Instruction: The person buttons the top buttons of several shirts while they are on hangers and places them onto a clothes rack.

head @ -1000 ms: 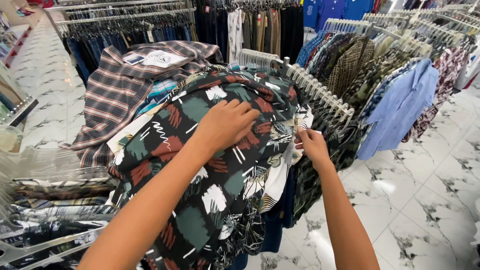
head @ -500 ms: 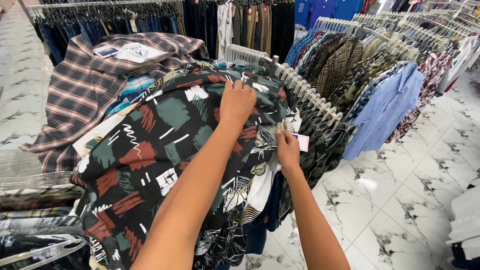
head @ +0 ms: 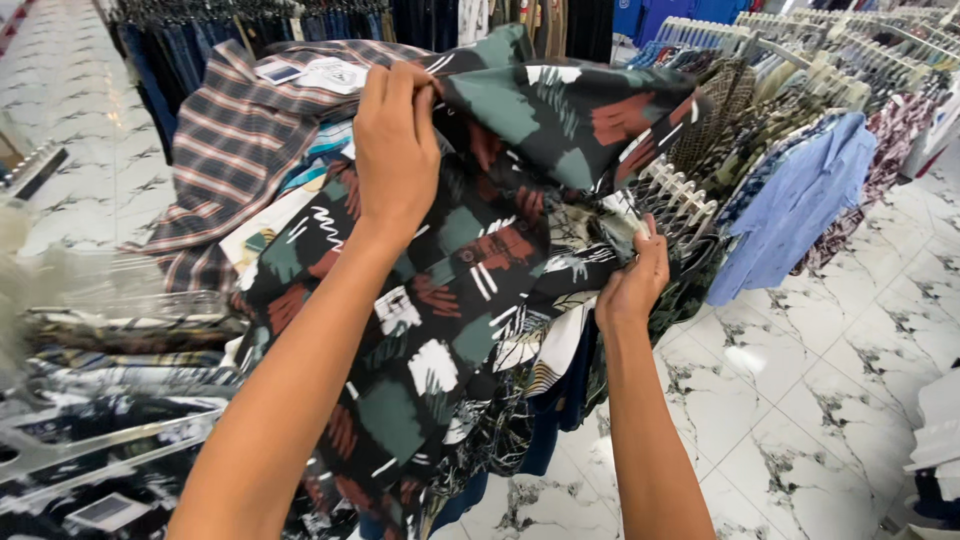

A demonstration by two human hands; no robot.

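We have our left hand (head: 395, 150) clamped on a fold of the dark patterned shirt (head: 440, 300), lifted over the crowded rack (head: 690, 190). Our right hand (head: 632, 285) pinches its lower edge; we judge the shirt mid-lift, needing a steady pull clear of its neighbours.

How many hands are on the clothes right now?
2. The left hand grips the top of the dark patterned shirt, lifting it. The right hand holds shirts lower down by the white hangers. No others show.
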